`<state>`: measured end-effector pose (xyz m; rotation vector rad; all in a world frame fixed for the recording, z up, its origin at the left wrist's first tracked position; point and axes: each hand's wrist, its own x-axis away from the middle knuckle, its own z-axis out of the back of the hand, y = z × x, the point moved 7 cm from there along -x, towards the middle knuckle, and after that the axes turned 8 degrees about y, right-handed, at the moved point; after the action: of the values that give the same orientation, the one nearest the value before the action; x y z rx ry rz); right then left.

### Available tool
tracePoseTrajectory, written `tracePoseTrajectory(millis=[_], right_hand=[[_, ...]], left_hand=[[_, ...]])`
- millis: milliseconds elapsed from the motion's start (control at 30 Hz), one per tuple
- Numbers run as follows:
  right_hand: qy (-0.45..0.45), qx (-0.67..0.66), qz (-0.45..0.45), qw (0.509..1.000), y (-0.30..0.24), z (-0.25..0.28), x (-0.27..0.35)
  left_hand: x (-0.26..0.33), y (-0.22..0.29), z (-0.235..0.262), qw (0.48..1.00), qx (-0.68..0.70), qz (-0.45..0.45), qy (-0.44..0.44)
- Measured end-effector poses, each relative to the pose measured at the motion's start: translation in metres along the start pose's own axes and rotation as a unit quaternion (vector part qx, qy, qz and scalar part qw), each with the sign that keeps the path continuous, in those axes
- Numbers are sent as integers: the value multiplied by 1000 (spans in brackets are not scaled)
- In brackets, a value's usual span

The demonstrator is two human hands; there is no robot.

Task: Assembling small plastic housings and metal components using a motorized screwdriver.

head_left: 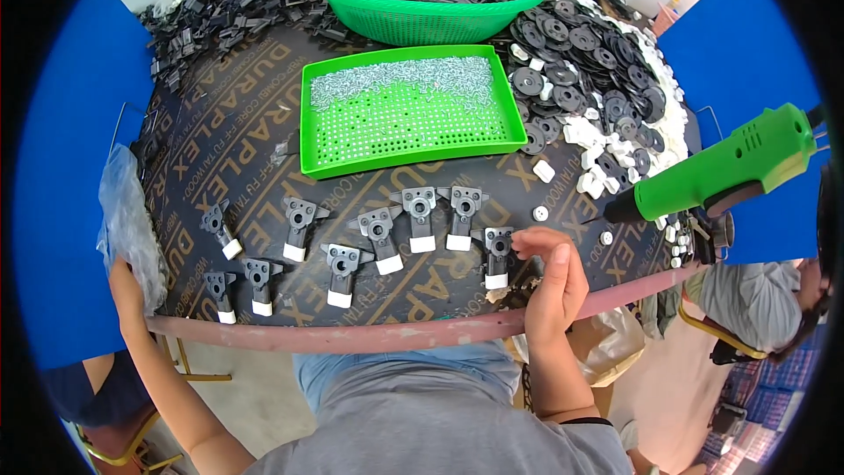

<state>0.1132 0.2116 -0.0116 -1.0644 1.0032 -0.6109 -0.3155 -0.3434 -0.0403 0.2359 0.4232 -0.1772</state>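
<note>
Right hand: the right hand [552, 277] rests on the near edge of the table [220, 136], fingers curled, fingertips touching the top of the rightmost black bracket [498, 255]. The grip is narrow, a light pinch at the part's head; the part lies flat on the board.

Left hand: the left hand [126, 292] is at the table's left rim, just beside a crumpled clear plastic bag [127, 215]. Whether it grips the bag or the rim cannot be told.

Bracket position: the touched bracket lies at the right end of the near rows, its white tip pointing toward the person.

Bracket rows: further black brackets with white tips lie in two loose rows to its left, spaced apart.

Screw tray: a flat green perforated tray [404, 136] sits behind the rows, with small silver screws [400, 79] heaped along its far side.

Basket: a round green basket [422, 13] of black parts stands beyond the tray.

Loose stock: black discs [571, 62] and white plastic pieces [607, 149] lie heaped on the right; black parts are piled at far left.

Tool: a green power screwdriver [721, 171] hangs at the right, tip pointing toward the table.
</note>
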Motion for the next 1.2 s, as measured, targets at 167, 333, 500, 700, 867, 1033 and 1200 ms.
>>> tracePoseTrajectory(millis=[167, 333, 500, 700, 867, 1033, 1200], right_hand=[[10, -34, -17, 999, 3, 3, 0], [9, -49, -24, 998, 2, 3, -2], [-9, -62, -40, 997, 3, 1, -2], [-5, -72, -45, 996, -1, -2, -1], [-22, -36, 78, 996, -15, -1, 5], [-162, -81, -19, 983, -46, -22, 14], [-141, -86, -50, 985, -34, -28, 20]], left_hand=[[-5, 7, -10, 995, -71, -17, -65], [-8, 0, -8, 998, -34, 2, -55], [-12, -6, 27, 996, 55, -3, 63], [51, 164, 105, 863, 465, 99, 171], [179, 409, 54, 577, 719, 185, -341], [227, 461, 26, 406, 760, 255, -440], [240, 470, 21, 398, 763, 272, -430]])
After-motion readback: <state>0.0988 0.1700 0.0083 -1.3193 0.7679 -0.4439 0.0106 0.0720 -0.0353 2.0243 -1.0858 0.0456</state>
